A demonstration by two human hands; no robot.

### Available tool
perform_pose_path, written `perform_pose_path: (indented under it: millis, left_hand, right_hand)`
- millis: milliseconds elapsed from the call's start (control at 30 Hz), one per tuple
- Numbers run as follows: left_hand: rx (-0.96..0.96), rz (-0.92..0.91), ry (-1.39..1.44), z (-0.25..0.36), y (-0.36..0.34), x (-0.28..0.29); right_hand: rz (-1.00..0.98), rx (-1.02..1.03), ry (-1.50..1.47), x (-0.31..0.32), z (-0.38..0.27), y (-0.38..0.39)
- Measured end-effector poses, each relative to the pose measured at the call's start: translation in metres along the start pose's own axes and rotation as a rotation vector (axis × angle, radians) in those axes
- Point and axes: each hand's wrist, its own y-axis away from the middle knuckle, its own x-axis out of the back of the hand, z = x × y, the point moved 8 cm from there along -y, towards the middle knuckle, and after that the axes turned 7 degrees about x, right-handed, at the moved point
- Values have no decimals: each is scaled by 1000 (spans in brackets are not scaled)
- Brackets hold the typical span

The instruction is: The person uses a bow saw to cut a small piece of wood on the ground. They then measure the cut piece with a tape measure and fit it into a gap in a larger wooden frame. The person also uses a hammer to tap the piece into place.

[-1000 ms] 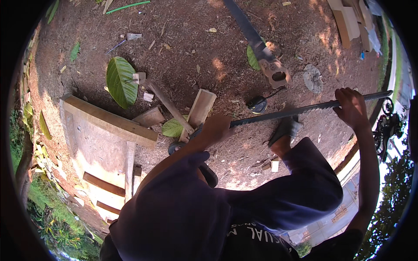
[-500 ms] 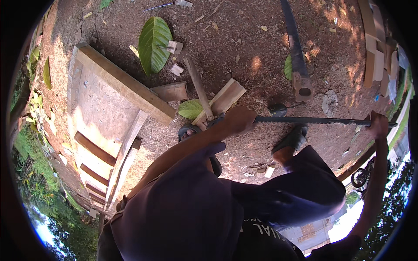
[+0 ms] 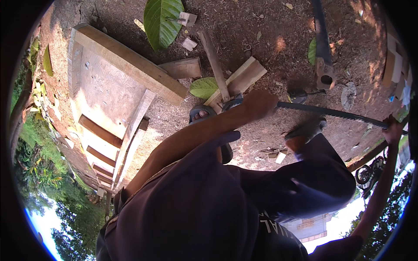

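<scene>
A long dark toothed saw blade (image 3: 333, 112) stretches between my two hands, slightly bowed. My left hand (image 3: 260, 105) is closed round its left part, so whatever lies inside that fist is hidden. Far to the right, my right hand (image 3: 393, 131) grips the other end, with a short tip showing past the fingers. Just left of my left hand, a hammer with a wooden handle (image 3: 214, 65) leans over a short wood offcut (image 3: 244, 80); a dark part at its lower end is partly covered by my arm.
A wooden frame with slats (image 3: 130, 65) lies at left. Another saw with a brown handle (image 3: 325, 75) rests on the ground at upper right. A big green leaf (image 3: 163, 24) and wood scraps (image 3: 189, 43) lie ahead. My sandalled feet (image 3: 307, 130) stand below the blade.
The blade has gone from nearly straight to bowed, its right end lower. Both hands sit further right in the picture, and the whole scene has shifted somewhat too.
</scene>
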Motion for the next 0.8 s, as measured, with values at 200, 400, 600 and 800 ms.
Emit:
perform_pose_path:
  millis: [200, 400, 600, 800]
  left_hand:
    - [-44, -22, -26, 3, -2, -13]
    - [3, -45, -30, 3, -2, -10]
    - [42, -47, 0, 2, -6, -6]
    - [91, -104, -31, 3, -7, -2]
  right_hand:
    - [-48, -73, -40, -45, 7, 9]
    - [0, 15, -36, -28, -4, -1]
    - [-46, -57, -60, -29, 9, -12]
    - [-85, -52, -113, -34, 8, -29]
